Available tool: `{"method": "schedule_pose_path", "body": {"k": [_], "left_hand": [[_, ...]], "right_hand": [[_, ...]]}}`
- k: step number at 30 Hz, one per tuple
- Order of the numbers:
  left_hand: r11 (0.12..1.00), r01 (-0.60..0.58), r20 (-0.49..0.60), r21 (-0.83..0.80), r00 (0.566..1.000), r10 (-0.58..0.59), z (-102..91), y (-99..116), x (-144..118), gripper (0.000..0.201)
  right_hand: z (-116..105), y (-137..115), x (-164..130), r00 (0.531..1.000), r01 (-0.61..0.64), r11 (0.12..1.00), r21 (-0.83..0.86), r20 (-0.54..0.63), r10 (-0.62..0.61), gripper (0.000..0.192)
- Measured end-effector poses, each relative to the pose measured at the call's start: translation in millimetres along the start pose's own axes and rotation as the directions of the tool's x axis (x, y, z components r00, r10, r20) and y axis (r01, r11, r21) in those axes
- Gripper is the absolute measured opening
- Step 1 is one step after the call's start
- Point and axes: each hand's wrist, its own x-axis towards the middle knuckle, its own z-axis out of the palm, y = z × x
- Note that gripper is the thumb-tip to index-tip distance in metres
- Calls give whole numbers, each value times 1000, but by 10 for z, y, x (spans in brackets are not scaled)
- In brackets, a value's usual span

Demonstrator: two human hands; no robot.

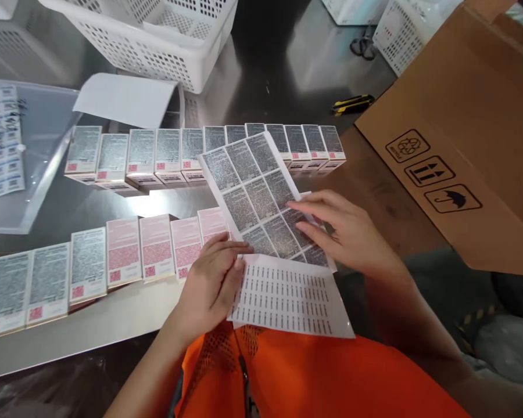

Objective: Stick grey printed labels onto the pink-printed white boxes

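My left hand (213, 278), fingers curled inward, thumb apparently pinching; my right hand (344, 232), palm down, fingers extended flat and leftward; both forearms converge from the lower frame

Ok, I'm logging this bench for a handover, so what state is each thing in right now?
Label sheet: held up off the table, partly peeled.
Left hand: pinching the sheet's lower edge.
Right hand: fingers flat on the sheet.
Barcode sheet: lying flat under the hands.
Near row of boxes: some labelled grey, some bare pink.
Far row of boxes: all labelled.
Cardboard carton: flap open.
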Motion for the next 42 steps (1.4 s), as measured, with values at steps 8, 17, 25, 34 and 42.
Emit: {"method": "schedule_pose_path", "body": {"k": [8, 17, 25, 34, 42], "left_hand": [[999, 16, 60, -44, 998, -13, -58, 0, 34, 22], [988, 37, 58, -152, 998, -29, -70, -10, 28, 27], [993, -7, 56, -121, 998, 14, -63, -64, 17, 22], [995, -30, 78, -91, 996, 37, -66, -74, 12, 24], [996, -21, 73, -89, 997, 28, -77, -60, 27, 24]], "right_hand": [[332, -515, 98, 970, 177, 956, 232, 122, -209, 19], [380, -612, 140, 970, 169, 964, 203, 142, -200, 9], [429, -342, 407, 889, -453, 668, 591, 248, 384, 19], [582, -300, 510, 895, -443, 789, 426, 257, 364, 25], [582, -311, 513, 919, -387, 872, 301, 199, 339, 20]]}}
